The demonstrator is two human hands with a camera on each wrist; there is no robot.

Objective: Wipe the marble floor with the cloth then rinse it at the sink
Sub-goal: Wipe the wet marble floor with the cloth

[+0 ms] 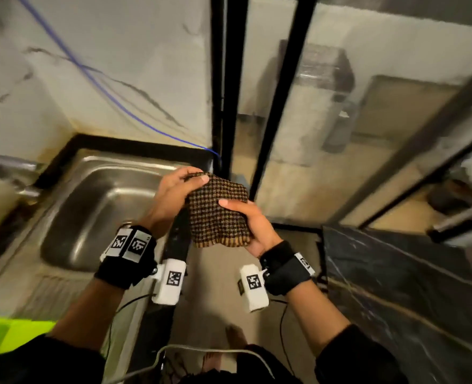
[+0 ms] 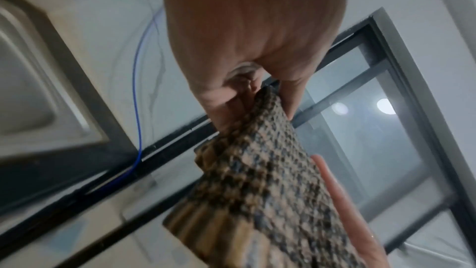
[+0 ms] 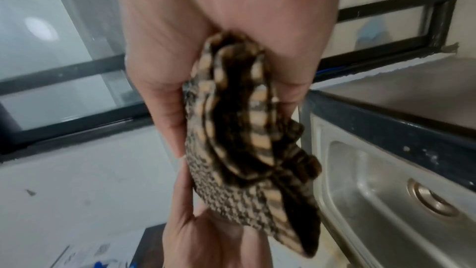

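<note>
A brown and black checked cloth (image 1: 215, 214), folded, is held in the air between both hands just right of the steel sink (image 1: 96, 209). My left hand (image 1: 179, 184) grips its far top edge, thumb over the fabric. My right hand (image 1: 245, 220) grips its near right side, thumb on top. The left wrist view shows the cloth (image 2: 260, 186) pinched under my left hand (image 2: 247, 52). Seen from the right wrist, the bunched cloth (image 3: 247, 142) sits in my right hand (image 3: 206, 52), with the sink (image 3: 381, 197) and its drain to the right.
A tap (image 1: 10, 170) stands at the sink's left. A blue wire (image 1: 118, 106) runs down the marble wall to the counter corner. Black-framed glass doors (image 1: 279, 106) rise right of the sink. A dark marble slab (image 1: 395, 286) lies low right. A green object (image 1: 7, 336) is at bottom left.
</note>
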